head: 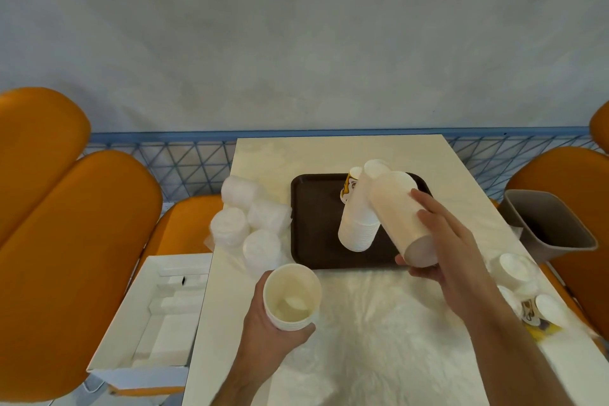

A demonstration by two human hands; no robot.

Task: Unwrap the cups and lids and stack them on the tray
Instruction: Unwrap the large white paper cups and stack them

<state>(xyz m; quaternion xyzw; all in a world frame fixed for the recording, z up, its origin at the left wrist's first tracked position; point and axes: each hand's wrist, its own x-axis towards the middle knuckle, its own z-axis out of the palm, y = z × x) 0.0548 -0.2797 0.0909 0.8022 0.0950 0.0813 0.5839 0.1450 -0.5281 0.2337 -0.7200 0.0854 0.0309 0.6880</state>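
Note:
A dark brown tray (316, 217) lies in the middle of the pale table. On it a tall stack of white cups (357, 221) leans, mouth down, with a printed cup behind it. My right hand (441, 241) grips a second long stack of white cups (400, 208), tilted over the tray's right side, its open end toward me. My left hand (280, 333) holds a short stack of cups (291, 295) upright near the table's front, mouth up. Several wrapped bundles of white lids (253, 224) sit left of the tray.
A grey bin (550, 224) stands at the table's right edge. More cups in clear wrap (527, 290) lie at the right front. An open white box (158, 313) rests on an orange seat to the left. Clear plastic sheeting (379, 323) covers the near table.

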